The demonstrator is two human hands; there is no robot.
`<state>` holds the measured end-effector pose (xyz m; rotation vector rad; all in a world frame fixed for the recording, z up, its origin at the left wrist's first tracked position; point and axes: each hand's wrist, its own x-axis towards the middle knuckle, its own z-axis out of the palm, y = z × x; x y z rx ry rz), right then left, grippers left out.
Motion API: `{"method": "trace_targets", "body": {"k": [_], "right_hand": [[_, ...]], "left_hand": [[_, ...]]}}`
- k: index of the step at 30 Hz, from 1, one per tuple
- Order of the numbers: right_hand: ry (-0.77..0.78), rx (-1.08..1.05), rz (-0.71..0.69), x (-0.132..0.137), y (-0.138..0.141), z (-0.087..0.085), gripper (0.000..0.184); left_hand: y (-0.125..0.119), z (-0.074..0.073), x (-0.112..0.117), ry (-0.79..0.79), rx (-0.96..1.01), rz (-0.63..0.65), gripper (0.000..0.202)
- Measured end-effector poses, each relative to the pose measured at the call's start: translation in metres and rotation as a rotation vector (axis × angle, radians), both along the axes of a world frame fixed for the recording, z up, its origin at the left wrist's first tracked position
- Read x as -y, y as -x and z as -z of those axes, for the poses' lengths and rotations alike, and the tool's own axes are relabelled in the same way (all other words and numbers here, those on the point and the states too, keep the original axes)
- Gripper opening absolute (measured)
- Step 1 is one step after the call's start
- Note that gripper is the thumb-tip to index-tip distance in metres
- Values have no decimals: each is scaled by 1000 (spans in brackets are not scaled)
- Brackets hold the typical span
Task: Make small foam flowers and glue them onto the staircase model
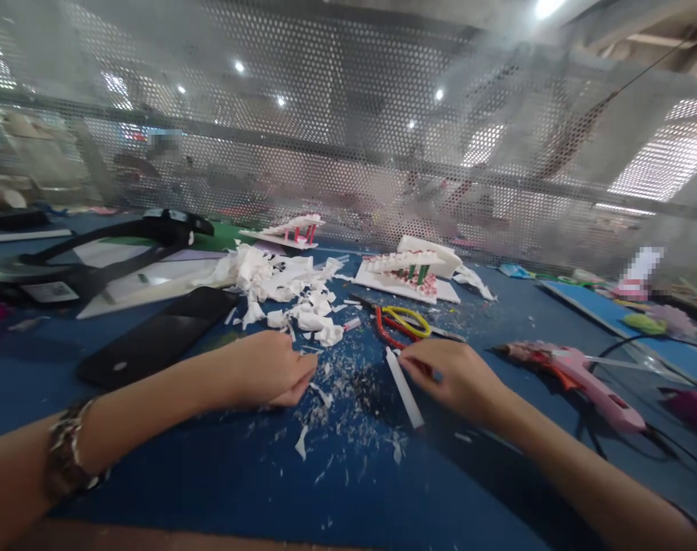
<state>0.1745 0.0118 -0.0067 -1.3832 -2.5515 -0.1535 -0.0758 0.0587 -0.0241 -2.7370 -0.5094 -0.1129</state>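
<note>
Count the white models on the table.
2. One model stands behind the scrap pile; the other is right of it, beyond the scissors. None seems hidden.

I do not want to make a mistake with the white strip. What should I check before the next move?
1. Right hand on the white strip's end: ok.
2. Strip lying flat on the blue table: ok.
3. Left hand empty: cannot tell, it is closed.
4. Scissors near the right hand: ok.
5. Scraps cleared from around the strip: not ok.
6. Glue gun apart from both hands: ok.
</note>
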Motion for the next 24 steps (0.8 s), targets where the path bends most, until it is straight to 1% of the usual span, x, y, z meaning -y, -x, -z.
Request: {"method": "trace_targets", "body": {"k": [2, 4, 6, 8, 11, 15, 18, 21, 24], "right_hand": [[-66, -86, -47, 3, -2, 6, 24], [-66, -146, -63, 6, -3, 10, 23], [-54, -190, -81, 8, -4, 13, 23], [-21, -243, -81, 8, -3, 13, 20], [40, -341, -62, 7, -3, 12, 16], [124, -432, 10, 6, -5, 12, 20], [214, -475, 46, 5, -7, 13, 23], [282, -502, 1, 6, -6, 15, 20], [286, -524, -58, 9, -2, 21, 18]], "left_hand": [[1, 1, 1, 25, -7, -6, 15], [1, 2, 2, 33, -6, -20, 13], [2, 1, 3, 61, 38, -48, 12], [3, 2, 5, 128, 118, -71, 12], [3, 5, 7, 263, 249, -70, 14], [2, 14, 7, 439, 361, -101, 16], [6, 20, 5, 528, 383, -143, 15], [10, 24, 3, 592, 353, -182, 16], [11, 27, 1, 592, 351, -214, 19]]}}
